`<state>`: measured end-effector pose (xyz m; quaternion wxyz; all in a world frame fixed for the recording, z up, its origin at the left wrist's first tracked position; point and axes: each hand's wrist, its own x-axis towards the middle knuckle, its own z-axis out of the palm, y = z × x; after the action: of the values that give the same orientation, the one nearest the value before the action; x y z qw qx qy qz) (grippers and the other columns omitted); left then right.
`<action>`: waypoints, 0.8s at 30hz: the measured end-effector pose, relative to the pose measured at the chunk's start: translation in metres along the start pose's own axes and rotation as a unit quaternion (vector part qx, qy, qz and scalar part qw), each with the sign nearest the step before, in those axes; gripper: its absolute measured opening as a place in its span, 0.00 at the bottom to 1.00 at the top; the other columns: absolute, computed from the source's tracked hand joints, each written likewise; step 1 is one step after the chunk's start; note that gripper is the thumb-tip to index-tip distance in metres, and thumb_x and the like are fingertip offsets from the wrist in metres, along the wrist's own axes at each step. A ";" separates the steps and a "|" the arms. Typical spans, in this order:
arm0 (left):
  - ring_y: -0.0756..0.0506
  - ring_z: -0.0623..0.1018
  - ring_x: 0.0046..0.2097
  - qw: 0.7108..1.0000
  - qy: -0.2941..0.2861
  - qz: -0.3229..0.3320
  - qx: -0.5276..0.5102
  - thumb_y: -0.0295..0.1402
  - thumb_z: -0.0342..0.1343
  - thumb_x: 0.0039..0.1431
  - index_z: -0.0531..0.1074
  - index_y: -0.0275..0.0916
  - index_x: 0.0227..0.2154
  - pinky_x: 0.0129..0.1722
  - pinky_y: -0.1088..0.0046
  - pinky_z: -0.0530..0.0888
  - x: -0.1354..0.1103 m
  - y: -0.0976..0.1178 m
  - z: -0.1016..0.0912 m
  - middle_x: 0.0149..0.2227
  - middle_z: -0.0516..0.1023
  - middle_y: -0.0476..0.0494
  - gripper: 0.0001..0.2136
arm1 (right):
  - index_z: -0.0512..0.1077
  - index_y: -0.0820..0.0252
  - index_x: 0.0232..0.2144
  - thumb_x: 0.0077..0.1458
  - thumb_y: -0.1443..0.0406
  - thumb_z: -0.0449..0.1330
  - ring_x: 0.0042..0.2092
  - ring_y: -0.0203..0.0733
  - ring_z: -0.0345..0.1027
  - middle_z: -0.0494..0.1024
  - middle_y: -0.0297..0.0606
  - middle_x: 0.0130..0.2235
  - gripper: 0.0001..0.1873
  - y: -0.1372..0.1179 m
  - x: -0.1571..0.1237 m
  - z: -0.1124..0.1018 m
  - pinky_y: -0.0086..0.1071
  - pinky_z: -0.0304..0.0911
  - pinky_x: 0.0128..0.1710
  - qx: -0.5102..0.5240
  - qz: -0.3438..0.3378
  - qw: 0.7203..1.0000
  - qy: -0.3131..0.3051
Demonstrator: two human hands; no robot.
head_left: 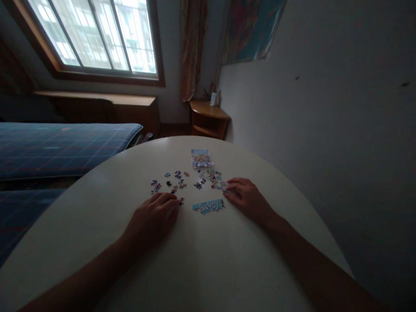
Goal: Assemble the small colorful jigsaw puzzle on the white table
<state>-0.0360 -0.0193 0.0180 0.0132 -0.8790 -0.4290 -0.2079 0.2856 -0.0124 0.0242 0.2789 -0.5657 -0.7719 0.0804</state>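
The left hand (156, 213) rests on the table (208, 260) with its fingers bent and drawn close together; a small dark piece (181, 201) sits right at its fingertips, but I cannot tell whether they grip it. The right hand (247, 197) lies palm down with its fingers loosely bent over the near right edge of the right pile (213, 176); what is under them is hidden, so I cannot tell if it holds anything. Between the hands lies the strip (208, 206), several puzzle pieces joined together, pale letters on blue, apart from both. The left pile (178, 175) is scattered loosely beyond the left hand. The card (201, 158), a colourful picture, lies flat beyond both piles. Past the table are a bed (65, 147) on the left and a corner shelf (209, 109) beside the wall.
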 end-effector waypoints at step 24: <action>0.38 0.77 0.47 0.995 0.013 -0.070 0.075 0.30 0.49 0.65 0.78 0.40 0.41 0.43 0.59 0.79 0.006 -0.028 -0.009 0.46 0.80 0.41 0.12 | 0.75 0.58 0.36 0.52 0.59 0.59 0.48 0.54 0.71 0.77 0.47 0.44 0.12 0.051 0.004 0.002 0.50 0.64 0.53 -0.050 0.166 0.978 0.116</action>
<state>-0.0572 0.0005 0.0245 0.0703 -0.8403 -0.5038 -0.1872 0.3262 0.0093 0.0013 0.3203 -0.7048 -0.6326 0.0207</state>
